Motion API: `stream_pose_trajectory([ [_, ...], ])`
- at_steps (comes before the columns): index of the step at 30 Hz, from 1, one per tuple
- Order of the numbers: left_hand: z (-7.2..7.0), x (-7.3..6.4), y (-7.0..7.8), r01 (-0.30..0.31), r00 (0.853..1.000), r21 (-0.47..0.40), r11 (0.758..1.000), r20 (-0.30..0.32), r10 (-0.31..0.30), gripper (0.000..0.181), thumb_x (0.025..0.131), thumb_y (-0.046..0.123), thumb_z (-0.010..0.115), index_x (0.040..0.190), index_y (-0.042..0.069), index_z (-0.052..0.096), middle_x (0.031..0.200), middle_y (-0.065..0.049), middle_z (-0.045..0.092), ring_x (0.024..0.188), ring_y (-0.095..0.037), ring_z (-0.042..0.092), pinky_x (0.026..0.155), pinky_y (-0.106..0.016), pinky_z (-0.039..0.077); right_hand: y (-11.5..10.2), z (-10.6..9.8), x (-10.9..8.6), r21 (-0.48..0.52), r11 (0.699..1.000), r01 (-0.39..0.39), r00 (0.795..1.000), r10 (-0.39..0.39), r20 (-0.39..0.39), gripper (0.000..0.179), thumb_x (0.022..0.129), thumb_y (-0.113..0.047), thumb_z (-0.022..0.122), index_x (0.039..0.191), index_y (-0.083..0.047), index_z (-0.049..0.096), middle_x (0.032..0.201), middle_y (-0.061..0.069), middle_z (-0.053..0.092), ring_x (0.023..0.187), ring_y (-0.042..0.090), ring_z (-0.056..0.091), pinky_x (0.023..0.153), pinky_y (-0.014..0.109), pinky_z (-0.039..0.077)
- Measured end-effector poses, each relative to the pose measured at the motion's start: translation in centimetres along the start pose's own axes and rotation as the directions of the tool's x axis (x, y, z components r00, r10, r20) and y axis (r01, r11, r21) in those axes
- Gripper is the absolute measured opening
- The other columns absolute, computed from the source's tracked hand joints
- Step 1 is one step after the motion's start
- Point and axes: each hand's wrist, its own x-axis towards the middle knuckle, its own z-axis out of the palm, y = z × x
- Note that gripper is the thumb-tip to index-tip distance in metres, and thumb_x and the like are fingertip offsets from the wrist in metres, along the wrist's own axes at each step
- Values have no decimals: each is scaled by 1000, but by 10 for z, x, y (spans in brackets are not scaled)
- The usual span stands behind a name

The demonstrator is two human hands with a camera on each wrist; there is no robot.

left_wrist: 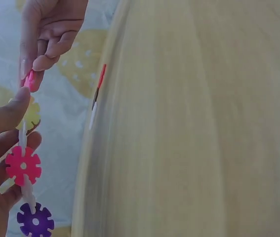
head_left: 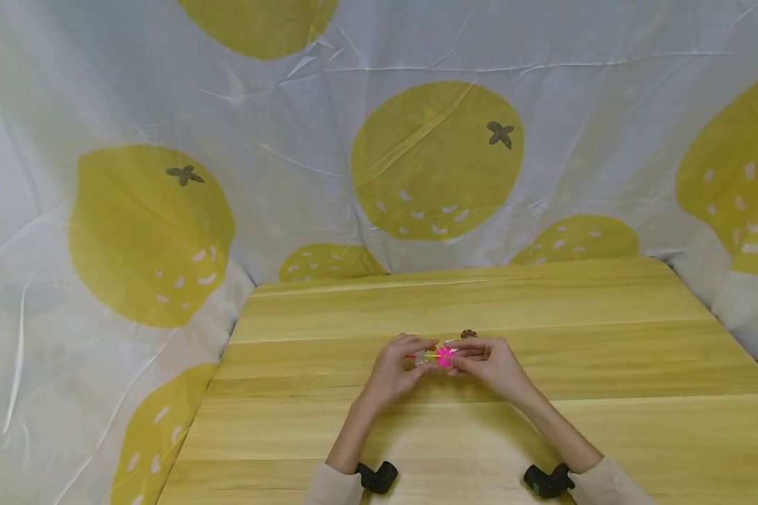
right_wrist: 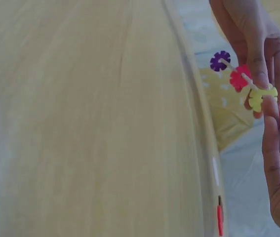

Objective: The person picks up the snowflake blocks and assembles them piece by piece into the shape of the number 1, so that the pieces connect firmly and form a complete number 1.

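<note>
Person, two bare forearms and hands. Left hand (head_left: 391, 372), right hand (head_left: 489, 365): no rings, no gloves. Sleeves: pale beige, soft fabric, pushed up toward the elbows, seen at the near edge. Wrist cameras: one small black unit beside each sleeve cuff, rounded housing, matte finish.

Chain of interlocking plastic snowflake discs (head_left: 439, 356) held above wooden table, between both hands. Purple disc (left_wrist: 35, 221), pink disc (left_wrist: 23, 165), yellow disc (right_wrist: 261, 96) joined by white pieces. 1 dark disc (head_left: 469, 334) lain flat on tabletop, just beyond.
</note>
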Motion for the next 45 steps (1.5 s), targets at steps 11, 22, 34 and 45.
stream_pose_trajectory([
  [11,2,2,0,-41,998,-88,995,-56,36,33,83,9,86,115,4,79,104,-8,79,92,-26,67,76,-42,58,3,7,3,53,998,-15,999,17,-29,39,96,-13,74,128,9,67,96,10,81,63,16,73,66,35,63],
  [22,1,-1,-4,36,997,-96,995,-62,-42,28,83,13,88,110,7,81,103,-3,79,95,-18,68,74,-25,55,6,-12,7,-27,998,-52,991,48,-122,43,96,-22,76,128,5,68,107,23,77,73,21,73,65,31,60],
  [34,-5,-3,-9,114,992,-93,989,-39,-118,29,82,12,88,110,8,81,101,-2,79,98,-19,68,81,-26,55,13,-32,17,-174,981,-82,982,49,-182,32,92,-3,77,122,7,72,112,27,75,68,15,71,55,27,56],
  [45,-6,-1,-11,146,989,-91,985,-22,-149,28,83,12,88,110,7,81,104,-4,79,100,-19,70,83,-27,56,14,-12,36,-368,929,-45,990,-8,-141,33,84,-5,84,115,1,77,113,21,74,68,12,58,57,20,50],
])
